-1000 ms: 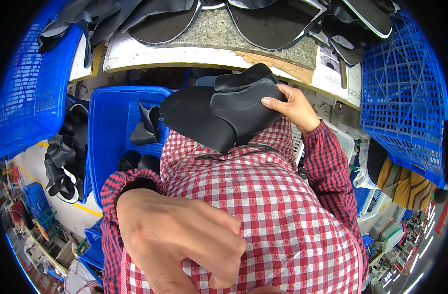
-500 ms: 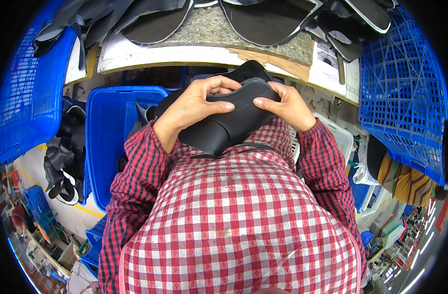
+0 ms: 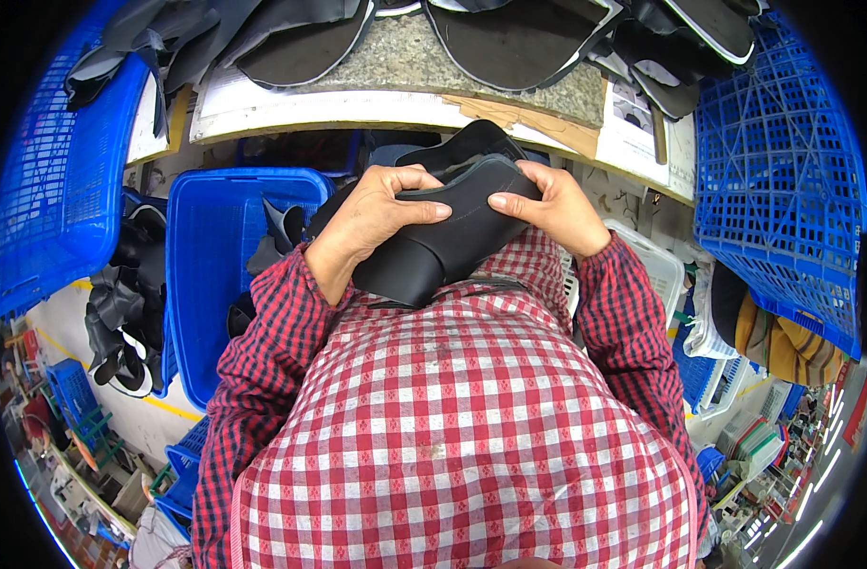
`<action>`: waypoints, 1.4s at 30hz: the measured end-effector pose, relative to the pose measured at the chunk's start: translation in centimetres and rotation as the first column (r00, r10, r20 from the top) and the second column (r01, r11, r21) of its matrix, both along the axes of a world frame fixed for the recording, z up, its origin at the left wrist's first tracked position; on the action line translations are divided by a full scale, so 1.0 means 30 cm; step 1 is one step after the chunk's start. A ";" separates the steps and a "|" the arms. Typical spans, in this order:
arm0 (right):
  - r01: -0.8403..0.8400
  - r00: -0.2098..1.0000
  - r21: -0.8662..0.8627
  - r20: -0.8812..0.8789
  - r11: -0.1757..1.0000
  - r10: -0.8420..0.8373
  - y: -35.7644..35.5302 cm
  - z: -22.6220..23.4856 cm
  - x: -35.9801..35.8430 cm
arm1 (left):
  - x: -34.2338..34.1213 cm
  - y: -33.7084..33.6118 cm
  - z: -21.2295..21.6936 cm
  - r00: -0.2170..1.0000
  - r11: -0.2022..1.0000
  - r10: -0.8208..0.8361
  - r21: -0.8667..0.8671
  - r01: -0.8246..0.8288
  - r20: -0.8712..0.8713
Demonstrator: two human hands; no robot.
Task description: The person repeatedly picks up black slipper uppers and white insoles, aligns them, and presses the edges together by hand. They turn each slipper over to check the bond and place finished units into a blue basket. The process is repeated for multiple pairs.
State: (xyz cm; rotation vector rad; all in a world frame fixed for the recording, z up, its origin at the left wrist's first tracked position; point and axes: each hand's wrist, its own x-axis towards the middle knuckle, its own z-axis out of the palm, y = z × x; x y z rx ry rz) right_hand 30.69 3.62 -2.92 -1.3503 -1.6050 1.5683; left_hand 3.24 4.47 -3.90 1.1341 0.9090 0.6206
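- A cluttered workshop seen from above: a speckled stone-topped workbench (image 3: 405, 66) runs across the top, its pale front edge bending with the lens, and black cut pieces (image 3: 519, 38) lie piled on it.
- At far left a blue mesh crate (image 3: 54, 180) leans by the bench end; black scraps spill down the narrow gap below it.
- Next to it, a blue plastic bin (image 3: 211, 275) stands open just left of the person's lap, with a few black pieces (image 3: 282, 232) lying inside against its right wall.
- The left hand (image 3: 377, 213) is clamped on the black moulded shoe piece (image 3: 443, 242), thumb pressed along its upper rim.
- That piece sits in front of the chest, just under the bench edge, with little free room around it.
- The right hand (image 3: 557, 209) grips the same piece from the other side, fingers curled over its top.
- At right, a white basket (image 3: 656, 270) sits by the elbow, and a tall blue lattice crate (image 3: 784, 161) closes that side.
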 end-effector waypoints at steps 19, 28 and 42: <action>-0.157 0.917 0.307 0.399 0.939 0.023 -0.001 0.077 0.004 | -0.039 -0.014 0.092 0.986 0.978 0.151 0.156 -0.139 -0.070; -0.407 0.720 0.901 0.418 0.149 -0.554 0.035 0.525 -0.173 | -0.094 0.259 0.654 0.743 0.190 0.669 0.958 -0.212 0.032; -0.346 0.938 0.853 0.321 0.391 0.130 -0.168 0.527 -0.353 | -0.484 0.037 0.609 0.733 0.712 0.621 0.191 -0.675 0.278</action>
